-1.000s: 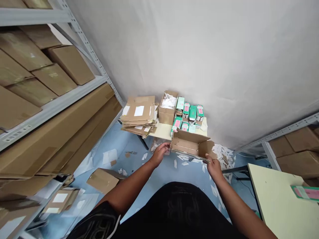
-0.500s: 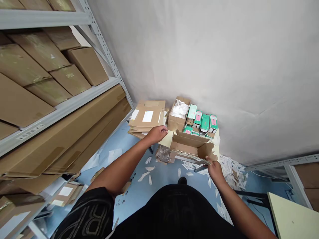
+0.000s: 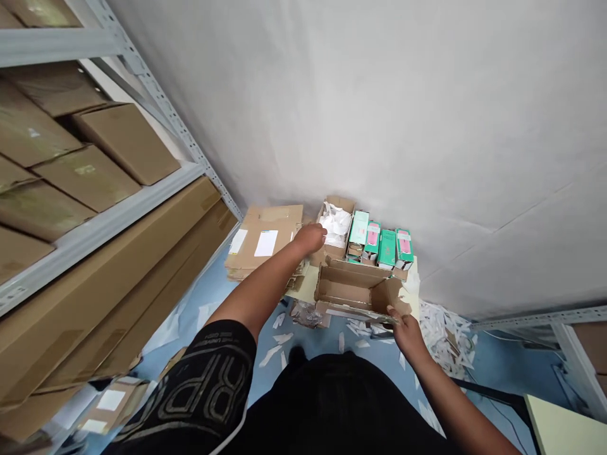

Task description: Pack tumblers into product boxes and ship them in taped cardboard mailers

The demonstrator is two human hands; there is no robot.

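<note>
An open, empty-looking cardboard box is tilted toward me at the front of the small table. My right hand is closed on its near right corner, thumb over the torn edge. My left hand is raised beside a second cardboard box, which is filled with white paper scraps. Its fingers are curled together, and what they hold, if anything, is hidden. To the right of that second box stand several green and pink cartons.
Flattened cardboard with white labels is stacked left of my left hand. Paper strips litter the blue floor. Shelving loaded with boxes stands on the left, and another table is at the lower right.
My left hand has moved up and away from the open box's left side, toward the box of paper scraps. My right hand keeps its grip. The camera view has shifted.
</note>
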